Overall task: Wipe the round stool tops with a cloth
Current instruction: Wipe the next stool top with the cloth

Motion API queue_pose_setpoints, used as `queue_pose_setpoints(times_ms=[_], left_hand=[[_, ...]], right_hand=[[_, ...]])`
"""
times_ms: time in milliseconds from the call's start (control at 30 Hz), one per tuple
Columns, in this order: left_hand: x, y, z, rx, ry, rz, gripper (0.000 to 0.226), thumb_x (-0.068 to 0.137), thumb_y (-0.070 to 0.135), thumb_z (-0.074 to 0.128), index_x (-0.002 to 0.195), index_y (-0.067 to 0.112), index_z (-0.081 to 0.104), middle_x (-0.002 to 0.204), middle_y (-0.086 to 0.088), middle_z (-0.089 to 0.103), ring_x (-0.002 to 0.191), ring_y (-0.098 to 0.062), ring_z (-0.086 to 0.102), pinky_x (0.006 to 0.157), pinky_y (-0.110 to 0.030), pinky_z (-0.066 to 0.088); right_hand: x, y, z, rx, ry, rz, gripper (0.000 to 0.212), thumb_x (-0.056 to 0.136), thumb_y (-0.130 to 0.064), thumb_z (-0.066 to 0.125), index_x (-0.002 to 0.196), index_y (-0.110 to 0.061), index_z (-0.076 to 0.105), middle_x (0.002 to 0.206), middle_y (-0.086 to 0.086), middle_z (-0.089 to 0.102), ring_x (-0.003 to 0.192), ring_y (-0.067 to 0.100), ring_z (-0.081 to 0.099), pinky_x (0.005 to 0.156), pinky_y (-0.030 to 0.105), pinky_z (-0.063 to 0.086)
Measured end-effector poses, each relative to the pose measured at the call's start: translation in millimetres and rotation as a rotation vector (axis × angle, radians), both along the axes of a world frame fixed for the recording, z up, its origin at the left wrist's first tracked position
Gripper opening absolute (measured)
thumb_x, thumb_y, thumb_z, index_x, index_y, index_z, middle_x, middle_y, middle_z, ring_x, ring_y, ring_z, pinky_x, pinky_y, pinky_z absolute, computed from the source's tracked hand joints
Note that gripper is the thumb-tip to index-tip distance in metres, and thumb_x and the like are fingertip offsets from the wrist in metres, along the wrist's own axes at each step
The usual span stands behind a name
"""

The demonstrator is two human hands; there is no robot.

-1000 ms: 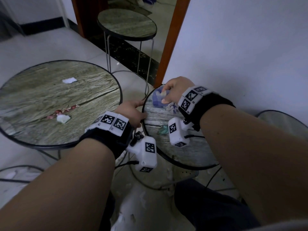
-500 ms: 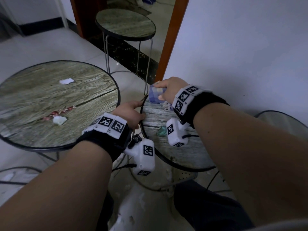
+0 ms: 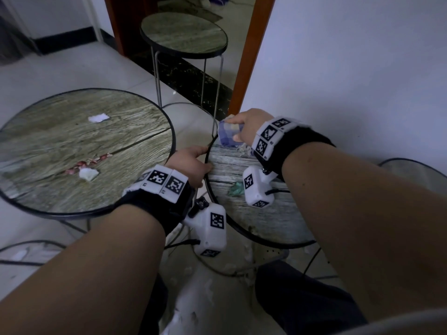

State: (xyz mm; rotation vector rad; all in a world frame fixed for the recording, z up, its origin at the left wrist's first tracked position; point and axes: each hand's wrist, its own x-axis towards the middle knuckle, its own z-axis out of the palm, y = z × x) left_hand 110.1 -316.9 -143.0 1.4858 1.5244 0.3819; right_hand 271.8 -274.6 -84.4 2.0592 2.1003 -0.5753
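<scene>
1. Near stool [image 3: 242, 213] sits before me; my right hand [image 3: 251, 126] holds the cloth [image 3: 227, 135] at its far edge.
2. Left hand [image 3: 191, 165] grips its left rim.
3. Large stool [image 3: 60, 197] left, scraps [image 3: 88, 174] on it.
4. Third stool [image 3: 183, 35] behind; possibly a fourth far right.

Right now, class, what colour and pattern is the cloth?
Blue and white checks on the cloth; head view shows it best.

Large round stool top [image 3: 60, 151] with white scraps [image 3: 98, 118] and red bits [image 3: 82, 164]

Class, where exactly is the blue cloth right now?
The blue cloth is gripped in the right hand, at the far rim of the small stool top.
</scene>
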Motion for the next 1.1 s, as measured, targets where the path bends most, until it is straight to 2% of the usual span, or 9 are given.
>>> queue_pose_setpoints(times_ms=[200,367,467,567,667,733,833,967,1100], left_hand=[[0.5,-2.1,2.6,-0.006,0.003,0.002,0.042,0.092,0.021,0.054,0.133,0.033,0.05,0.078,-0.003,0.062,0.05,-0.015,0.056,0.04,-0.017,0.044],[1.5,-1.9,4.9,-0.007,-0.01,-0.01,0.044,0.092,0.018,0.054,0.134,0.031,0.05,0.087,-0.007,0.064,0.056,-0.016,0.058,0.043,-0.017,0.046],[1.7,-1.4,5.8,-0.02,-0.012,-0.019,0.046,0.091,0.018,0.055,0.135,0.03,0.05,0.094,-0.009,0.067,0.075,-0.024,0.065,0.059,-0.023,0.049],[1.0,-1.0,6.9,-0.03,-0.022,-0.021,0.045,0.091,0.017,0.055,0.134,0.03,0.05,0.09,-0.01,0.066,0.067,-0.02,0.061,0.059,-0.025,0.049],[1.6,-1.0,9.6,-0.049,-0.023,-0.043,0.046,0.092,0.017,0.054,0.136,0.029,0.048,0.107,-0.014,0.068,0.087,-0.03,0.066,0.068,-0.026,0.047],[2.0,-1.0,11.3,-0.065,-0.04,-0.043,0.046,0.093,0.016,0.054,0.137,0.029,0.047,0.106,-0.017,0.067,0.072,-0.027,0.061,0.063,-0.028,0.047],[2.5,-0.9,10.8,-0.062,-0.053,-0.031,0.045,0.094,0.016,0.053,0.137,0.029,0.047,0.083,-0.01,0.061,0.055,-0.016,0.05,0.055,-0.024,0.045],[2.1,-2.9,6.3,-0.019,-0.041,0.007,0.044,0.092,0.016,0.055,0.134,0.029,0.051,0.083,-0.008,0.061,0.055,-0.017,0.052,0.056,-0.026,0.048],[1.5,-3.4,1.7,0.001,-0.033,0.022,0.042,0.091,0.019,0.057,0.132,0.03,0.053,0.083,-0.008,0.062,0.067,-0.022,0.057,0.075,-0.033,0.054]], right_hand=[[14.7,-7.2,4.9,0.011,-0.023,-0.04,0.051,0.094,-0.016,0.054,0.142,-0.027,0.04,0.145,0.003,0.043,0.128,0.023,0.044,0.097,0.025,0.037],[19.5,-10.1,2.6,0.015,-0.035,-0.064,0.053,0.094,-0.021,0.055,0.144,-0.025,0.037,0.15,0.002,0.036,0.133,0.021,0.038,0.101,0.023,0.033],[18.7,-12.3,1.4,0.019,0.005,-0.086,0.054,0.093,-0.021,0.056,0.144,-0.024,0.038,0.152,0.001,0.034,0.134,0.02,0.037,0.101,0.021,0.032],[18.2,-15.7,1.0,0.021,0.037,-0.117,0.054,0.092,-0.02,0.058,0.143,-0.024,0.039,0.15,0.002,0.035,0.131,0.021,0.041,0.098,0.022,0.035],[16.6,-20.3,1.1,0.034,0.047,-0.15,0.054,0.091,-0.021,0.059,0.142,-0.024,0.04,0.148,0.004,0.039,0.129,0.022,0.044,0.098,0.023,0.036],[16.6,-24.9,0.7,0.048,0.063,-0.177,0.053,0.091,-0.021,0.059,0.141,-0.024,0.042,0.145,0.004,0.043,0.127,0.021,0.046,0.096,0.022,0.037],[18.4,-33.5,-1.3,0.055,0.099,-0.218,0.052,0.09,-0.023,0.061,0.139,-0.026,0.045,0.139,0.001,0.049,0.121,0.019,0.05,0.089,0.019,0.039],[19.4,-41.9,-8.2,0.072,0.155,-0.254,0.054,0.085,-0.021,0.066,0.136,-0.024,0.049,0.141,-0.001,0.048,0.125,0.018,0.048,0.099,0.021,0.04],[19.4,-50.0,-11.3,0.081,0.185,-0.275,0.053,0.085,-0.02,0.067,0.135,-0.024,0.051,0.136,-0.001,0.053,0.117,0.018,0.054,0.084,0.018,0.039]])
